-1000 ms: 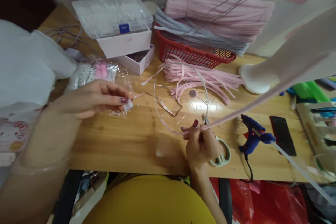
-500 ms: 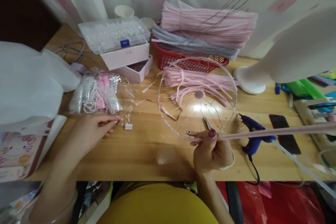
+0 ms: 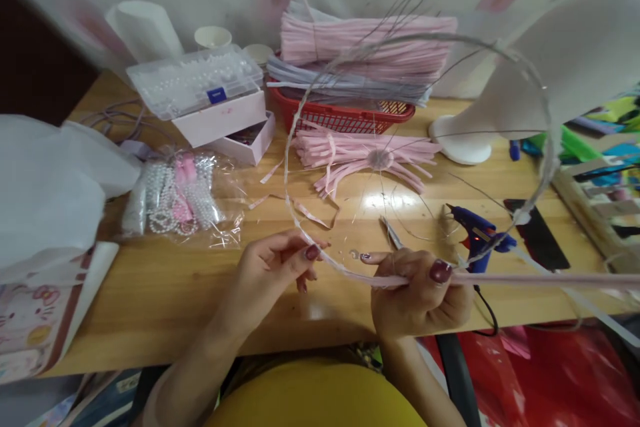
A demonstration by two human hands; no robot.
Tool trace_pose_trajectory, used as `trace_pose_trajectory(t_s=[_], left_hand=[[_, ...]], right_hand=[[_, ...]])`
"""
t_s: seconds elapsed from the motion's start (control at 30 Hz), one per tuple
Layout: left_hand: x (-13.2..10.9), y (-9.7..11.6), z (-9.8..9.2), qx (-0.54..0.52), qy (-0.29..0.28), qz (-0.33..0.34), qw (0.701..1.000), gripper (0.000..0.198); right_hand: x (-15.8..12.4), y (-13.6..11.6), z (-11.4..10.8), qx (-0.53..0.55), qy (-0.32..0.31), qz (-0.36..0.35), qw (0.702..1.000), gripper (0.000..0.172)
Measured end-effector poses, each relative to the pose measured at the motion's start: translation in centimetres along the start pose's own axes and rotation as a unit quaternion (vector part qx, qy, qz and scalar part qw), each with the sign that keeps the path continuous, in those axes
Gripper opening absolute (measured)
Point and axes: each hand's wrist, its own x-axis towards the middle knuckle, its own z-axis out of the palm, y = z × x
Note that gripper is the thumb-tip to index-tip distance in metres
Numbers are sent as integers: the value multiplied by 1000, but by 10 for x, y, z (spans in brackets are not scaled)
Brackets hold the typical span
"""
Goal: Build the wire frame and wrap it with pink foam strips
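A large wire hoop point(image 3: 295, 120) with thin spokes and a small pink hub point(image 3: 380, 159) is tilted up off the wooden table point(image 3: 190, 287). My left hand point(image 3: 273, 273) pinches its lower rim between thumb and fingertips. My right hand point(image 3: 420, 290) is closed on the same rim together with a long pink pipe cleaner point(image 3: 550, 280) that runs out to the right edge. Part of the rim near my hands is wrapped in pink.
A blue glue gun point(image 3: 475, 237), scissors point(image 3: 393, 233) and a black phone point(image 3: 537, 233) lie to the right. Behind are loose pink pipe cleaners point(image 3: 325, 150), a red basket point(image 3: 345, 117) stacked with bundles, a white foam stand point(image 3: 463, 143), bead boxes point(image 3: 200, 83), and bagged pearls point(image 3: 175, 197).
The hoop has been lifted from flat on the table to a tilted, raised position. My left hand left the small white piece and the bag and came over to grip the hoop's rim.
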Motion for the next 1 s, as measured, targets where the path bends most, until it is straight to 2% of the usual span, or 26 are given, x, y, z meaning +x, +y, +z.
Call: trace_pose_trajectory(t_s=[0.13, 0.27, 0.37, 0.47, 0.67, 0.73, 0.87, 1.0], left_hand=[[1, -1, 4, -44, -5, 48, 998, 27], [4, 2, 7, -78, 42, 122, 989, 19], [6, 5, 12, -74, 75, 155, 982, 16], [8, 6, 14, -72, 96, 171, 978, 18], [14, -4, 4, 11, 156, 213, 964, 18], [14, -7, 2, 17, 177, 220, 959, 19], [13, -8, 1, 12, 203, 241, 949, 19], [11, -6, 2, 26, 230, 256, 938, 23]], right_hand=[[4, -3, 4, 52, 18, 8, 998, 26], [4, -6, 5, 42, 10, 25, 999, 28], [2, -7, 1, 8, -36, 92, 995, 30], [2, -3, -8, -5, -100, 174, 980, 24], [8, 2, -19, -49, -169, 220, 959, 13], [10, 1, -19, -40, -188, 263, 945, 14], [12, 0, -16, 19, -235, 365, 900, 29], [11, 0, -13, 84, -253, 435, 860, 25]])
